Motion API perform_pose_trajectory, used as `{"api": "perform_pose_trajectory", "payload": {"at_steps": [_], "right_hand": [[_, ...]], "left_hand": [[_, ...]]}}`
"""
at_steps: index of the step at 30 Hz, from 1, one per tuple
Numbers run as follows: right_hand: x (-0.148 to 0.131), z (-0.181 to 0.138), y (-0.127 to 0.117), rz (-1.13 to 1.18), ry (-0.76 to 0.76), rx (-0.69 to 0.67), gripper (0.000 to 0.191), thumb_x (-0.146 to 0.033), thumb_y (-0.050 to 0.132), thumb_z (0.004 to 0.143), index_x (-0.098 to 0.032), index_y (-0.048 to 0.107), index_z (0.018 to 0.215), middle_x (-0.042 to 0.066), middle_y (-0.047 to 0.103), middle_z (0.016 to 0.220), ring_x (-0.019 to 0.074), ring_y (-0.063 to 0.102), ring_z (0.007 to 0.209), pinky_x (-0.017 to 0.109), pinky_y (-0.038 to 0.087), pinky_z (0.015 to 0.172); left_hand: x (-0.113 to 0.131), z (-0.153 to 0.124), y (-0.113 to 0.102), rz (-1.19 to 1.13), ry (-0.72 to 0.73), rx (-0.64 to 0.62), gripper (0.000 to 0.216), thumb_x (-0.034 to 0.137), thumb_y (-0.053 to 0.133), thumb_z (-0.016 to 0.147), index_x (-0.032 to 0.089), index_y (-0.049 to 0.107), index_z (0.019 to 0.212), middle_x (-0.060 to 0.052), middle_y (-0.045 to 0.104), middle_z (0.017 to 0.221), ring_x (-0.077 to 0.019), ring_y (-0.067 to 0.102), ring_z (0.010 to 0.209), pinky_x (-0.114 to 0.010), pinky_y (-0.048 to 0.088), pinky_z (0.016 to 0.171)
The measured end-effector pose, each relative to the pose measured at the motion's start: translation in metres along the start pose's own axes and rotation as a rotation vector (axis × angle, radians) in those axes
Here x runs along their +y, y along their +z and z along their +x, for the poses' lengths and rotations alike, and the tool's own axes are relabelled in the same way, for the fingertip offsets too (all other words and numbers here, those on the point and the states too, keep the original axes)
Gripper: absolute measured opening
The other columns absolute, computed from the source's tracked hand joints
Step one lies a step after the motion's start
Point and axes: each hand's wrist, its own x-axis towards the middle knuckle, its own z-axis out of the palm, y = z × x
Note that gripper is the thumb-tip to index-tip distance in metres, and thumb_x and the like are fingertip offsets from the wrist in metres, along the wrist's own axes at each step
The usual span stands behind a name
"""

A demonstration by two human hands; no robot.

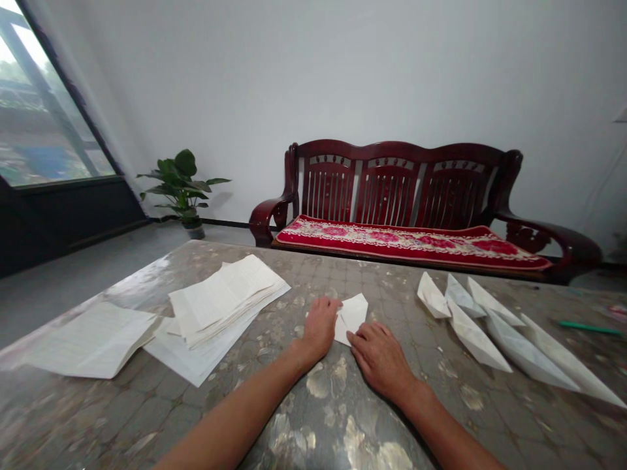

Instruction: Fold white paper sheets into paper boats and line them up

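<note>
A small white folded sheet of paper (356,309) lies on the table in front of me, its far end coming to an angled corner. My left hand (321,325) has its fingers curled at the left edge of this paper. At the near right edge, my right hand (379,356) is closed, its thumb and fingertips on the paper. Part of the fold is hidden behind my fingers. To the right stand several folded paper boats (476,334), in two rough rows.
Left of my hands lies a stack of loose paper sheets (223,297), with a curled sheet (95,339) beside it. A green pen-like stick (589,327) is at the far right of the patterned table (313,391). Beyond stand a wooden bench (386,189) and a potted plant (183,186).
</note>
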Motion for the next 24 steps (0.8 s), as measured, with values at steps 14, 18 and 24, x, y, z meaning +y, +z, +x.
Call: {"api": "perform_pose_trajectory", "payload": {"at_steps": [14, 18, 24], "right_hand": [[0.001, 0.001, 0.004, 0.000, -0.007, 0.029, 0.022, -0.021, 0.053, 0.093, -0.024, 0.066, 0.111, 0.005, 0.062, 0.093, 0.0214, 0.054, 0.090, 0.034, 0.035, 0.083], [0.002, 0.001, 0.007, 0.027, -0.029, 0.057, 0.019, -0.018, 0.055, 0.091, -0.022, 0.067, 0.105, 0.005, 0.062, 0.091, 0.0215, 0.054, 0.089, 0.034, 0.035, 0.083], [0.002, -0.005, 0.013, 0.082, -0.073, 0.164, 0.016, -0.015, 0.054, 0.090, -0.021, 0.068, 0.096, 0.004, 0.064, 0.087, 0.0203, 0.055, 0.086, 0.033, 0.035, 0.081]], "left_hand": [[0.011, 0.025, 0.015, -0.244, -0.063, 0.032, 0.040, 0.031, 0.034, 0.100, 0.023, 0.054, 0.134, -0.007, 0.060, 0.136, -0.0205, 0.052, 0.128, -0.042, 0.036, 0.111], [0.013, 0.021, 0.022, 0.060, 0.038, -0.047, 0.043, 0.038, 0.049, 0.097, 0.026, 0.053, 0.138, -0.011, 0.047, 0.149, -0.0299, 0.040, 0.140, -0.051, 0.029, 0.115], [0.008, 0.022, 0.036, 0.309, 0.223, 0.013, 0.047, 0.042, 0.042, 0.100, 0.027, 0.045, 0.145, -0.014, 0.044, 0.151, -0.0324, 0.039, 0.140, -0.053, 0.033, 0.111]]}}
